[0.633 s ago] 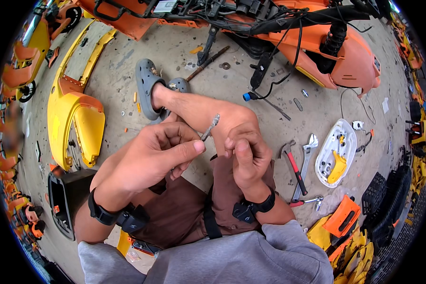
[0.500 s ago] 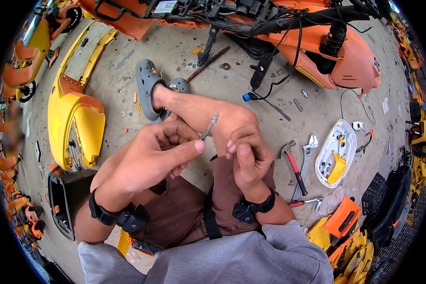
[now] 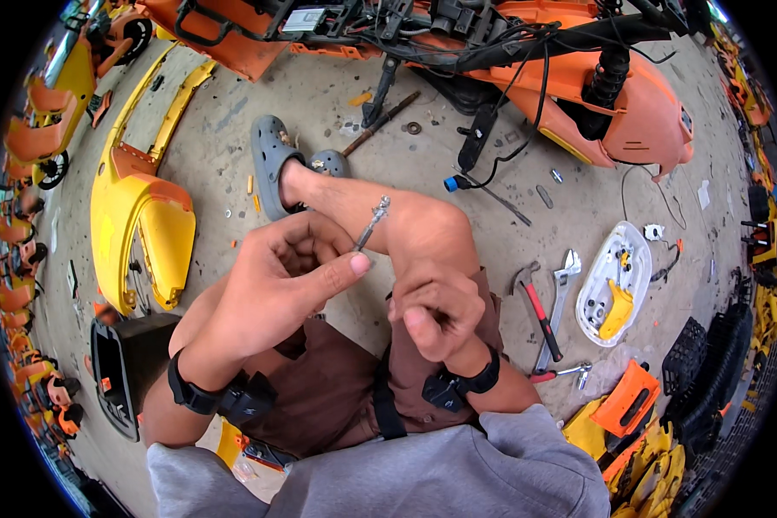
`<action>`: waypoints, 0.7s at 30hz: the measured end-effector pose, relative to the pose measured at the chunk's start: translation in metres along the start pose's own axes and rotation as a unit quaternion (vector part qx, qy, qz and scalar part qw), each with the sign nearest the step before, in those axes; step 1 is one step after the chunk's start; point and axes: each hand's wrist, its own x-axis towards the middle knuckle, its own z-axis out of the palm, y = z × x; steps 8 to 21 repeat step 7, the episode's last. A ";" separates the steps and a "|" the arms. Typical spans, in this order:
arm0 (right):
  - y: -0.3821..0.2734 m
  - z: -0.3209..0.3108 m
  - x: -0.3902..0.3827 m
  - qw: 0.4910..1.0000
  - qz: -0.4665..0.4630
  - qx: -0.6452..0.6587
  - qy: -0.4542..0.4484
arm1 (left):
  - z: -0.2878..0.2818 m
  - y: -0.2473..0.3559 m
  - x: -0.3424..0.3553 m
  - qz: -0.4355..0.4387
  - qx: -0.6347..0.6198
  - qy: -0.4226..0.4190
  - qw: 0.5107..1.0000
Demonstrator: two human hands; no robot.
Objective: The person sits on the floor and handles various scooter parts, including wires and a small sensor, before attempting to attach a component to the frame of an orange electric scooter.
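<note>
Between the thumb and fingers of my left hand (image 3: 285, 276) is a thin dark rod (image 3: 372, 224) with a lumpy silvery-grey tip. It stands tilted up, its lower end hidden in my grip. My right hand (image 3: 441, 308) is closed just to the right of it, thumb against curled fingers, not touching the rod. Whether anything small sits inside those right fingers cannot be seen. Both hands are over my lap, in front of my bent bare leg (image 3: 354, 194).
A partly stripped orange scooter (image 3: 622, 121) lies across the far side. On the floor at left is a yellow body panel (image 3: 160, 207). To the right are a hammer (image 3: 541, 315), an adjustable wrench (image 3: 563, 281), a ratchet (image 3: 570, 371) and a white tray (image 3: 589, 324) of small parts.
My right hand has moved a little left and down, its fingers curling in tighter. The rod in my left hand has shifted slightly left and up and stands more upright.
</note>
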 end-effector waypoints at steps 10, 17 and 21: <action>-0.019 0.006 -0.002 0.968 -0.062 -0.098 0.223 | -0.002 0.002 -0.006 0.029 -0.001 0.007 1.000; -0.019 0.006 -0.002 0.968 -0.062 -0.098 0.223 | -0.002 0.002 -0.006 0.029 -0.001 0.007 1.000; -0.019 0.006 -0.002 0.968 -0.062 -0.098 0.223 | -0.002 0.002 -0.006 0.029 -0.001 0.007 1.000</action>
